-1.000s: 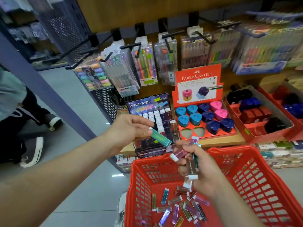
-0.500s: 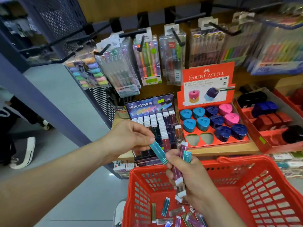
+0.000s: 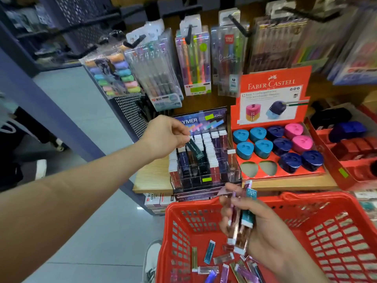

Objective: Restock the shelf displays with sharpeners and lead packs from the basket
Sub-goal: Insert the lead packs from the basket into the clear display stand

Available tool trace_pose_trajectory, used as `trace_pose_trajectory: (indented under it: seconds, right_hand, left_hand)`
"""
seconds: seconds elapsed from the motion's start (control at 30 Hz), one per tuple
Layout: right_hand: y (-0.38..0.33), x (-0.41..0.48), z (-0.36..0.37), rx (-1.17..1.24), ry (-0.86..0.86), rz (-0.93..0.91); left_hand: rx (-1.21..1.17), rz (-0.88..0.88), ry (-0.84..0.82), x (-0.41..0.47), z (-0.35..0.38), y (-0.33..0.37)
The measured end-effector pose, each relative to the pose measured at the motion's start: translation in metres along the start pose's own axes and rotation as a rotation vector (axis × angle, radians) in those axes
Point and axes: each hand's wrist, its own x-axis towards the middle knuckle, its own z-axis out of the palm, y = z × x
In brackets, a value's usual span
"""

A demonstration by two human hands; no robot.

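Note:
My left hand [image 3: 165,135] pinches a dark teal lead pack [image 3: 195,149] and holds it tilted over the clear Hi-Polymer lead display [image 3: 204,160] on the wooden shelf. My right hand [image 3: 263,227] grips a bundle of lead packs [image 3: 241,223], purple, brown and teal, above the red basket [image 3: 330,203]. Several loose lead packs [image 3: 210,252] lie on the basket floor. The red Faber-Castell sharpener tray [image 3: 253,169] holds blue, navy and pink sharpeners, with two empty slots at its front left.
Pen and highlighter packs [image 3: 193,62] hang on black hooks above the shelf. More red trays of sharpeners [image 3: 350,144] stand at the right. A person's legs and white shoes [image 3: 40,168] are on the grey floor at the left. My own shoe [image 3: 152,260] shows beside the basket.
My left hand has carried the teal pack up and away from my right hand to the lead display. My right hand kept its bundle over the basket. The camera moved closer to the shelf.

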Motion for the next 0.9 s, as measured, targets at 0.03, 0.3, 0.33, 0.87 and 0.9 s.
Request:
trace_pose_trajectory:
  seconds: [0.03, 0.3, 0.33, 0.87, 0.9]
  right_hand:
    - [0.001, 0.0, -0.001, -0.009, 0.018, -0.018]
    - [0.001, -0.008, 0.005, -0.059, 0.098, -0.041]
    - [0.001, -0.008, 0.006, -0.053, 0.102, -0.032]
    - [-0.002, -0.018, 0.007, -0.131, 0.072, -0.084]
    - [-0.001, -0.018, 0.008, -0.148, 0.07, -0.095]
  left_hand:
    - [0.054, 0.028, 0.003, 0.001, 0.003, 0.0]
    - [0.23, 0.188, 0.026, 0.001, 0.014, -0.001]
    - [0.235, 0.205, 0.015, 0.001, 0.015, 0.001]
    - [0.508, 0.461, -0.044, 0.001, 0.046, -0.013]
    - [0.518, 0.46, -0.043, 0.002, 0.047, -0.013]
